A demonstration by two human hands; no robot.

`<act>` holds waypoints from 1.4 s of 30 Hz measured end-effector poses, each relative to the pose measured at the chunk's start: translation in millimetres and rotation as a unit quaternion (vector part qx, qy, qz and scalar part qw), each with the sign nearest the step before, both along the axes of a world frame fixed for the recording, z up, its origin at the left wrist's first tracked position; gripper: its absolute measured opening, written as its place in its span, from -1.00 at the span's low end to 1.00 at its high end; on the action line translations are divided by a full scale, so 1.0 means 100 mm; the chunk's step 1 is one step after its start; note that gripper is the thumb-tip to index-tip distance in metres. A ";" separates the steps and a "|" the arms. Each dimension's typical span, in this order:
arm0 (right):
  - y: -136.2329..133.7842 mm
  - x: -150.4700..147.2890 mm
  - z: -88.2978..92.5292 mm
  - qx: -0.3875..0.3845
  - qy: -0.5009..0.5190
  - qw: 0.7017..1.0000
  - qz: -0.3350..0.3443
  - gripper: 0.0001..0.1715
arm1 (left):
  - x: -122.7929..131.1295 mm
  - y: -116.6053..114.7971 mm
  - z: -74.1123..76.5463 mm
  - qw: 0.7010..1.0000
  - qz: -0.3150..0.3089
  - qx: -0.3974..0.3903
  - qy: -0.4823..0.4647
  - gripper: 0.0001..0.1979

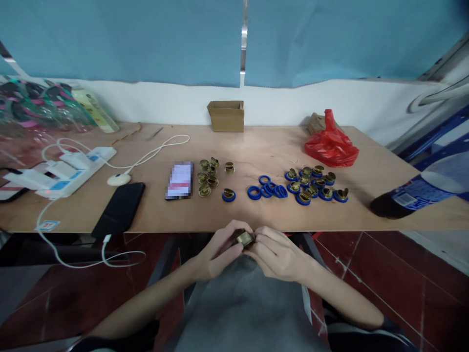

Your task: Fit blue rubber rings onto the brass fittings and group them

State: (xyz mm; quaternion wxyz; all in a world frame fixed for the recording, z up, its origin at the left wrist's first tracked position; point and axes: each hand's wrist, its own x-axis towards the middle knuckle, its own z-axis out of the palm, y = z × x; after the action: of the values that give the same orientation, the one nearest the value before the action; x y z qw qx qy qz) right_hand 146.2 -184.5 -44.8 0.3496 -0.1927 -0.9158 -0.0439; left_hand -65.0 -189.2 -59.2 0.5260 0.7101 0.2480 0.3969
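Just beyond the table's front edge, my left hand [222, 252] pinches a small brass-coloured metal piece [245, 238] between thumb and fingers. My right hand [276, 252] is closed at the right side of that piece, its fingertips touching it; whatever else they pinch is hidden. Ahead on the table lie several brass pieces without blue rings [208, 176]. One brass piece [228, 195] sits in a blue ring. Several loose blue rings [269, 188] overlap to its right, and farther right stands a group of brass pieces in blue rings [311, 184].
On the wooden table [164, 217] are a lit phone [179, 180], a dark phone [119, 209], a white power strip [80, 171] with cables, a cardboard box [227, 117], a red plastic bag [331, 144] and a dark drink bottle [410, 195]. Clear bottles [40, 110] stand at the back left.
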 end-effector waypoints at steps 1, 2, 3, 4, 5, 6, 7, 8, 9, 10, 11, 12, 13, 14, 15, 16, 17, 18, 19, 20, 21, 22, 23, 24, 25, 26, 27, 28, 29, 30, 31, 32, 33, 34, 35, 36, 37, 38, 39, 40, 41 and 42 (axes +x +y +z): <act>0.00 0.00 0.02 -0.007 -0.002 1.000 -0.001 -0.66 | 0.00 0.00 -0.01 1.000 -0.001 -0.002 -0.002 -0.69; 0.00 0.01 0.03 -0.014 -0.001 1.000 -0.002 -0.65 | 0.01 0.00 -0.01 1.000 -0.001 -0.003 -0.004 -0.69; 0.00 0.01 0.04 -0.021 0.000 1.000 -0.003 -0.64 | 0.01 0.00 -0.02 1.000 -0.001 -0.003 -0.005 -0.70; 0.01 0.01 0.05 -0.027 0.001 1.000 -0.005 -0.64 | 0.01 0.00 -0.03 1.000 -0.001 -0.002 -0.006 -0.70; 0.01 0.01 0.05 -0.033 0.002 0.999 -0.006 -0.64 | 0.01 0.00 -0.03 1.000 0.000 0.000 -0.006 -0.70; 0.02 0.01 0.05 -0.038 0.002 0.999 -0.007 -0.63 | 0.01 0.00 -0.04 1.000 0.003 0.002 -0.005 -0.70; 0.02 0.01 0.05 -0.041 0.002 0.999 -0.008 -0.62 | 0.01 0.01 -0.05 1.000 0.005 0.003 -0.003 -0.71; 0.03 0.01 0.05 -0.043 0.002 0.999 -0.008 -0.62 | 0.01 0.01 -0.05 1.000 0.009 0.003 0.000 -0.71; 0.03 0.01 0.04 -0.044 0.002 0.999 -0.008 -0.61 | 0.01 0.02 -0.04 1.000 0.013 0.003 0.002 -0.70; 0.04 0.01 0.03 -0.045 0.003 0.999 -0.007 -0.62 | 0.01 0.02 -0.04 1.000 0.016 0.001 0.005 -0.70; 0.04 0.01 0.02 -0.046 0.005 0.999 -0.005 -0.63 | 0.01 0.02 -0.03 1.000 0.020 -0.003 0.007 -0.70; 0.04 0.02 0.02 -0.046 0.009 0.999 -0.001 -0.64 | 0.02 0.02 -0.01 1.000 0.026 -0.007 0.009 -0.69; 0.05 0.02 0.01 -0.047 0.014 0.999 0.001 -0.67 | 0.02 0.03 0.00 0.999 0.033 -0.014 0.010 -0.68; 0.05 0.02 0.01 -0.049 0.021 0.999 0.002 -0.72 | 0.03 0.02 0.01 0.999 0.042 -0.023 0.010 -0.67; 0.05 0.02 0.01 -0.052 0.030 0.998 0.004 -0.76 | 0.04 0.02 0.02 0.998 0.049 -0.035 0.013 -0.66; 0.05 0.03 0.01 -0.056 0.043 0.998 0.004 -0.81 | 0.05 0.02 0.03 0.997 0.055 -0.050 0.018 -0.64; 0.06 0.03 0.01 -0.063 0.057 0.996 0.004 -0.84 | 0.06 0.01 0.03 0.996 0.059 -0.068 0.026 -0.62; 0.06 0.03 0.02 -0.075 0.073 0.995 0.004 -0.84 | 0.07 0.01 0.02 0.994 0.061 -0.089 0.033 -0.60; 0.06 0.03 0.02 -0.090 0.087 0.992 0.004 -0.82 | 0.09 0.00 0.00 0.991 0.062 -0.111 0.037 -0.58; 0.07 0.03 0.03 -0.108 0.100 0.989 0.004 -0.79 | 0.10 -0.01 -0.02 0.988 0.062 -0.134 0.037 -0.57; 0.07 0.04 0.03 -0.125 0.110 0.986 0.004 -0.77 | 0.11 -0.01 -0.04 0.985 0.061 -0.156 0.031 -0.56; 0.08 0.04 0.03 -0.141 0.118 0.983 0.004 -0.76 | 0.13 -0.01 -0.06 0.982 0.059 -0.177 0.018 -0.55; 0.08 0.04 0.03 -0.153 0.123 0.980 0.003 -0.76 | 0.13 -0.02 -0.08 0.979 0.057 -0.195 0.002 -0.56; 0.09 0.04 0.02 -0.163 0.127 0.978 0.002 -0.76 | 0.14 -0.02 -0.10 0.976 0.056 -0.211 -0.012 -0.56; 0.10 0.05 0.01 -0.169 0.128 0.977 0.000 -0.75 | 0.14 -0.01 -0.11 0.973 0.058 -0.223 -0.025 -0.57; 0.11 0.05 -0.01 -0.172 0.124 0.977 -0.002 -0.74 | 0.15 -0.01 -0.11 0.971 0.062 -0.230 -0.036 -0.58; 0.12 0.06 -0.02 -0.170 0.117 0.979 -0.003 -0.72 | 0.15 -0.01 -0.11 0.969 0.068 -0.233 -0.044 -0.59; 0.13 0.06 -0.03 -0.163 0.106 0.981 -0.003 -0.70 | 0.14 0.00 -0.11 0.968 0.075 -0.233 -0.047 -0.60; 0.14 0.06 -0.04 -0.154 0.094 0.984 -0.003 -0.68 | 0.14 0.01 -0.11 0.968 0.082 -0.232 -0.047 -0.60; 0.14 0.07 -0.05 -0.143 0.081 0.986 -0.002 -0.66 | 0.14 0.01 -0.10 0.968 0.086 -0.230 -0.045 -0.61; 0.15 0.07 -0.05 -0.134 0.069 0.989 -0.002 -0.65 | 0.14 0.01 -0.10 0.969 0.089 -0.228 -0.043 -0.62; 0.15 0.07 -0.05 -0.127 0.058 0.990 -0.003 -0.66 | 0.14 0.02 -0.09 0.970 0.090 -0.225 -0.039 -0.63; 0.15 0.07 -0.05 -0.121 0.049 0.991 -0.003 -0.67 | 0.14 0.02 -0.09 0.970 0.091 -0.222 -0.036 -0.63; 0.15 0.07 -0.05 -0.116 0.044 0.992 -0.004 -0.68 | 0.13 0.01 -0.08 0.971 0.090 -0.219 -0.037 -0.64; 0.15 0.07 -0.05 -0.111 0.046 0.993 -0.004 -0.71 | 0.13 0.01 -0.08 0.971 0.088 -0.218 -0.041 -0.64; 0.15 0.07 -0.05 -0.107 0.055 0.993 -0.004 -0.74 | 0.14 0.01 -0.07 0.971 0.085 -0.220 -0.049 -0.64; 0.15 0.07 -0.05 -0.103 0.067 0.992 -0.004 -0.78 | 0.14 0.01 -0.06 0.969 0.078 -0.225 -0.060 -0.64; 0.14 0.07 -0.05 -0.101 0.082 0.992 -0.004 -0.83 | 0.14 0.00 -0.05 0.967 0.070 -0.232 -0.072 -0.65; 0.14 0.07 -0.06 -0.099 0.095 0.990 -0.002 -0.87 | 0.14 0.00 -0.05 0.965 0.064 -0.240 -0.082 -0.65; 0.13 0.07 -0.06 -0.099 0.105 0.990 0.001 -0.91 | 0.13 0.00 -0.05 0.963 0.062 -0.246 -0.088 -0.67; 0.13 0.07 -0.06 -0.098 0.110 0.989 0.004 -0.94 | 0.13 0.00 -0.05 0.962 0.064 -0.250 -0.092 -0.68; 0.13 0.07 -0.07 -0.097 0.111 0.989 0.008 -0.95 | 0.13 0.00 -0.06 0.961 0.067 -0.251 -0.091 -0.69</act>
State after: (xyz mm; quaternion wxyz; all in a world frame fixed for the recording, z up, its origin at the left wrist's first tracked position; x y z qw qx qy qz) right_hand 153.4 -171.7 -51.7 0.4292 -0.2216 -0.8728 0.0693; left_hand -52.1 -189.6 -65.0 0.6796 0.4979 0.3379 0.4196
